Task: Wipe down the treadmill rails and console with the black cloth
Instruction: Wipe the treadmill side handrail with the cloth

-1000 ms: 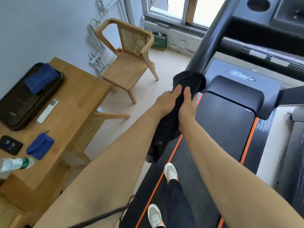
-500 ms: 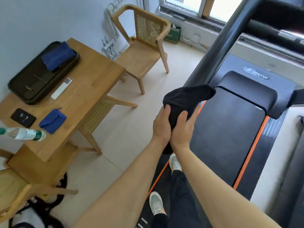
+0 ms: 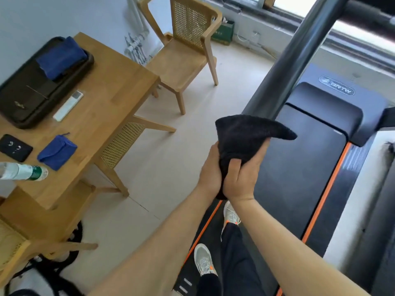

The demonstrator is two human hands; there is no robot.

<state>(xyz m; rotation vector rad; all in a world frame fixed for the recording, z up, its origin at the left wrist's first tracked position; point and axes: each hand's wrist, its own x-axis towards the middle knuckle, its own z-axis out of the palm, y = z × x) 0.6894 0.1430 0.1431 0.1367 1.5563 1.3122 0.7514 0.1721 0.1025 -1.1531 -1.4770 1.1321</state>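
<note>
Light wooden desk point(image 3: 111, 99) left of black treadmill belt point(image 3: 299, 167). On desk: black rectangular tray point(image 3: 25, 99) far left, folded blue cloth point(image 3: 59, 58) on it; slim white remote point(image 3: 68, 105) just beside tray; small blue pouch point(image 3: 56, 151) nearer, flat black case point(image 3: 15, 147) to its left. Cane-backed wooden chair point(image 3: 183, 56) behind desk. Crumpled black cloth point(image 3: 245, 131) before grey upright rail point(image 3: 295, 54).

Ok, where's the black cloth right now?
Head view, centre: the black cloth is gripped by the left hand and right hand together, in front of the foot of the treadmill's left upright.

Rail point(image 3: 295, 60) blocks ahead; floor point(image 3: 171, 167) btwn it & table point(image 3: 111, 90) prob. open.
</note>
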